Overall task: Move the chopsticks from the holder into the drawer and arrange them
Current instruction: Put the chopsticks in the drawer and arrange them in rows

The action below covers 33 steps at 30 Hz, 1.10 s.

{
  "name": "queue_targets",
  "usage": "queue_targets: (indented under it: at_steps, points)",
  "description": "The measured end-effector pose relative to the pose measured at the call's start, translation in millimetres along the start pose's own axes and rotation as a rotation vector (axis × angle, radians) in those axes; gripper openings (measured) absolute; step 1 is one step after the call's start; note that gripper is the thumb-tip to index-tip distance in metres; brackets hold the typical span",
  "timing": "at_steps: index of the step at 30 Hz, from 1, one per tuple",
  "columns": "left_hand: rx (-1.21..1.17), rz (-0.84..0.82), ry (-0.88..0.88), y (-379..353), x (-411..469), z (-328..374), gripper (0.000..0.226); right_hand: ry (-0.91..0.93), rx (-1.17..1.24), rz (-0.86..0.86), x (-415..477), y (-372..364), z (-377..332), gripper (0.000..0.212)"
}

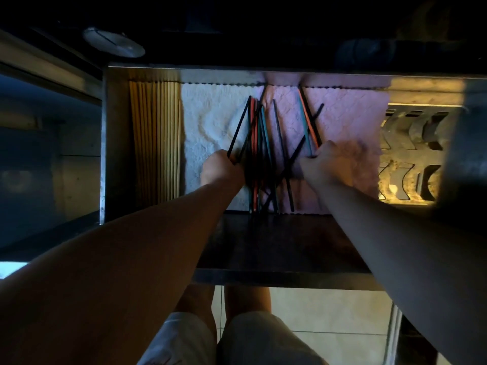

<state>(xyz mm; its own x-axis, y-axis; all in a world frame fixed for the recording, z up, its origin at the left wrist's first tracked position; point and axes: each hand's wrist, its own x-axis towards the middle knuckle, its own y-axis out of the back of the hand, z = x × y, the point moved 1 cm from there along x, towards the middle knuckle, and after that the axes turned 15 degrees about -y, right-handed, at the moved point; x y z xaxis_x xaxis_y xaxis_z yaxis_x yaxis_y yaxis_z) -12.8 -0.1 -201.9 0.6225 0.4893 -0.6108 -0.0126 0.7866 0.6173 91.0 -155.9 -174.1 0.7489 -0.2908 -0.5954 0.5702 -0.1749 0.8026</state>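
Observation:
An open metal drawer [105,143] is lined with a white cloth [210,122]. On it lies a loose, crossed pile of dark chopsticks [259,143], black with red and teal ones among them. My left hand [221,168] grips the near ends of two black chopsticks at the pile's left side. My right hand [324,162] pinches a teal and a red chopstick [305,119] at the pile's right side. A neat row of pale wooden chopsticks [155,138] fills the drawer's left end. No holder shows.
A perforated metal rack [413,159] sits at the drawer's right end. The dark front panel [263,243] of the drawer lies below my arms. A round metal lid [113,42] rests on the dark counter at upper left. My legs and pale floor tiles show below.

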Motion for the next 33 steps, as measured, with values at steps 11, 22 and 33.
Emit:
queue_targets:
  at_steps: [11,22,33]
  points:
    - [-0.062,-0.020,-0.066,4,-14,13,0.007,0.250,0.034,-0.023,-7,-21,-15,0.021]
    - [-0.094,-0.028,-0.053,-1,-10,13,0.014,0.190,0.017,0.137,2,-5,-6,0.034]
    - [-0.129,-0.027,-0.036,-6,-11,15,0.014,0.202,-0.204,0.035,7,13,-9,0.036]
